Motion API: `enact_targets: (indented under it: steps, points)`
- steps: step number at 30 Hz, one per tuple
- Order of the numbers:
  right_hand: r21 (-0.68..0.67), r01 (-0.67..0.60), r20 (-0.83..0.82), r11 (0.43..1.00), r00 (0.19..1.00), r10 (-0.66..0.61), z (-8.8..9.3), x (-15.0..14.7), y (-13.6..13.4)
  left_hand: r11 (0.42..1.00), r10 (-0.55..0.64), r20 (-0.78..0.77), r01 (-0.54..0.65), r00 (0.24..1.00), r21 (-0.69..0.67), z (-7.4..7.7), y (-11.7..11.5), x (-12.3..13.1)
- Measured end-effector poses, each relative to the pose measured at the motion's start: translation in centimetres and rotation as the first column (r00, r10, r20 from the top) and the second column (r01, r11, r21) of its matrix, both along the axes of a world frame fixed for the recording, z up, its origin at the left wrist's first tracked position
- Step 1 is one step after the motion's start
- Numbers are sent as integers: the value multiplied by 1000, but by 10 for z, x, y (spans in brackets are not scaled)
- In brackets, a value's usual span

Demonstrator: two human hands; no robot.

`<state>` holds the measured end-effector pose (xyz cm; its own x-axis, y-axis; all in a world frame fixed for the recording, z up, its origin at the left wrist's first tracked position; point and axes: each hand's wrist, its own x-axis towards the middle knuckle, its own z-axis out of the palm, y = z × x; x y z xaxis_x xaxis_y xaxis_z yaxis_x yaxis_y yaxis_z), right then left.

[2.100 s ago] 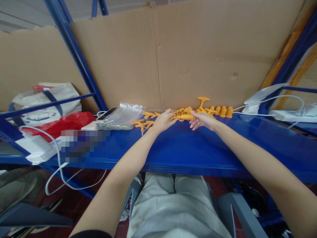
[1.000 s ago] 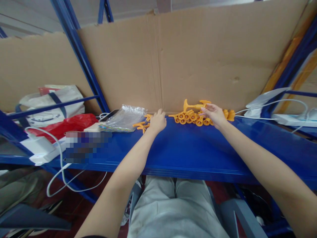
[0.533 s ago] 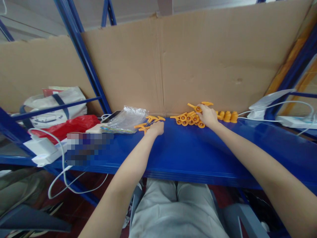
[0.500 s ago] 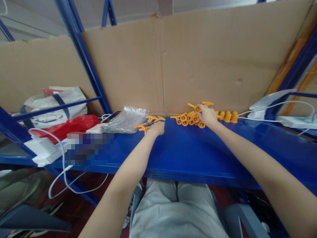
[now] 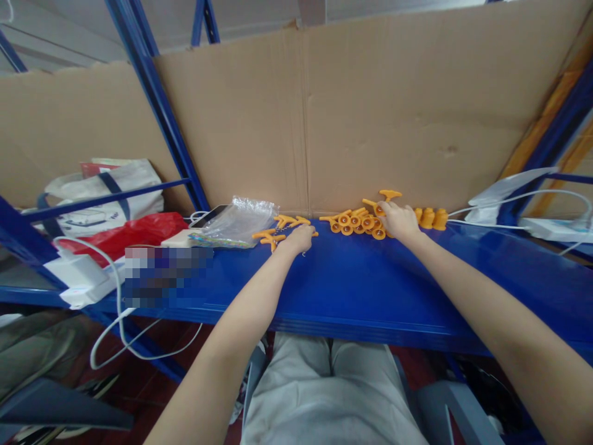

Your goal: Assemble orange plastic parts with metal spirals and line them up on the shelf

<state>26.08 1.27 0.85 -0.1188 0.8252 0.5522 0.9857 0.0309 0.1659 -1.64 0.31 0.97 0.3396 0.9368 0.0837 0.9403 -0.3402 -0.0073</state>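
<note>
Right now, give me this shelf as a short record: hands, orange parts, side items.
Left hand: by chained orange T-shaped pieces; grip hidden
Right hand: holding a hollow orange piece
Pile: orange, round open ends showing
Right of pile: row of bell-shaped orange pieces
Left end: clear plastic bag, red plastic bag, tote bag
Surface: blue shelf

Blue metal shelf [image 5: 356,278], tall cardbd backing [image 5: 393,111], dk red flr [image 5: 139,392]
</note>
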Motion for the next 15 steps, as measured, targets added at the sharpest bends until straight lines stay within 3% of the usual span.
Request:
enact_targets:
  steps: [8,15]
  points:
    - [-110,-114,-229,987,970,86,-4,26,17,1000,-10,-12,10,1000,15,-3,3,-2]
    - [-258,-159,-261,953,961,90,5,33,23,1000,-18,-23,19,1000,12,-6,6,-2]
